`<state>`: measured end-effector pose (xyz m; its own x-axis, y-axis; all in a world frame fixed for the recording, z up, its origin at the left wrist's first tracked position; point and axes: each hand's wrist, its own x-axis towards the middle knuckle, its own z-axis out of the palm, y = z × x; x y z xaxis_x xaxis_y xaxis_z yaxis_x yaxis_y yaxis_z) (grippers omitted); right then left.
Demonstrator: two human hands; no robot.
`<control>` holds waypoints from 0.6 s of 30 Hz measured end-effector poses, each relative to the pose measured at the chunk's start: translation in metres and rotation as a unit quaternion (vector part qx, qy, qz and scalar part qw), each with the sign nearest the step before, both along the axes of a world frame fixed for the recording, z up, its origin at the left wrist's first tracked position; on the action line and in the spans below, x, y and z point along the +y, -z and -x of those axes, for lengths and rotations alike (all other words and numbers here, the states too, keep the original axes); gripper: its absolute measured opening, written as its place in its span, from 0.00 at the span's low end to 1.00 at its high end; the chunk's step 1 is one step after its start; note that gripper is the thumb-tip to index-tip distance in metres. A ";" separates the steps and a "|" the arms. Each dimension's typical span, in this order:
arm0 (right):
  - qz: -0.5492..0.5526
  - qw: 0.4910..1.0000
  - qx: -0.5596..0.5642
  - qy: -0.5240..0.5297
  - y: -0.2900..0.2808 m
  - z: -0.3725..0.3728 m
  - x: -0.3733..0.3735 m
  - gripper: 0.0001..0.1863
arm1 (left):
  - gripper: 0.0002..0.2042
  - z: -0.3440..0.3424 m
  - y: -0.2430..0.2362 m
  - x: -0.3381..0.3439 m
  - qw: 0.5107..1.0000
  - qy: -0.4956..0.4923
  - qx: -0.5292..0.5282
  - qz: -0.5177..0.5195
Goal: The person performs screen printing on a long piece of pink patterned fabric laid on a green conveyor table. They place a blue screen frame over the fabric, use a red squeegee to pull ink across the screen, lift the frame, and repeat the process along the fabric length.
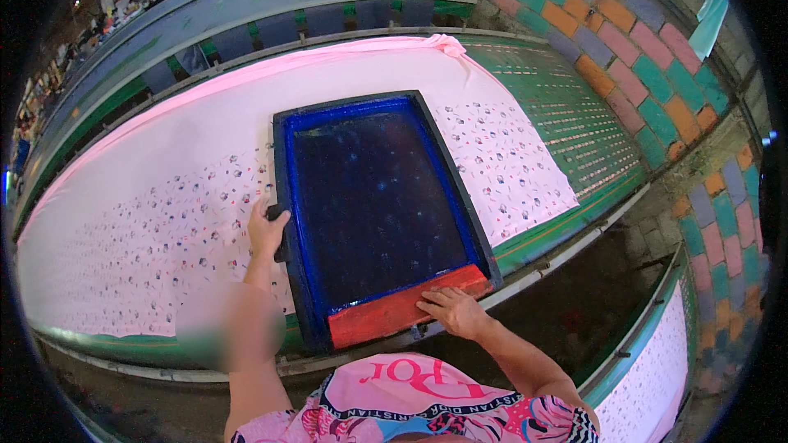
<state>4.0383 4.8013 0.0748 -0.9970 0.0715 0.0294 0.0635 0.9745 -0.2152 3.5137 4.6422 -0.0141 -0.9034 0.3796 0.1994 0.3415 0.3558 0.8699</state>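
Observation:
A dark-edged screen printing frame (373,189) with a blue inner border lies tilted across white-pink printed cloth (197,221). My left hand (267,232) is closed round a black handle at the frame's left edge. Along the frame's near end rests a wide red squeegee (382,314), paint-worn. My right hand (458,312) grips it near its right end, fingers bent over the top; the thumb is hard to see. Small dark and red motifs dot the cloth on both sides of the frame.
The cloth lies on a long green table (574,127), with a metal rail (566,256) along its near edge. Bunched pink cloth (443,45) runs along the far side. More long tables (271,0) stand beyond. At right is a painted brick wall (632,49) and another cloth-covered table (648,369).

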 end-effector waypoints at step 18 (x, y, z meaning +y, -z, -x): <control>0.031 0.981 -0.171 0.080 -0.053 0.085 -0.029 0.25 | 0.20 0.002 -0.014 0.022 0.996 0.045 -0.071 0.010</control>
<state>3.9538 4.7726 0.1274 -0.9234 0.2193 -0.3151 0.2940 0.9317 -0.2131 3.5117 4.6640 -0.0002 -0.8844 0.4624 0.0632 0.2466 0.3480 0.9045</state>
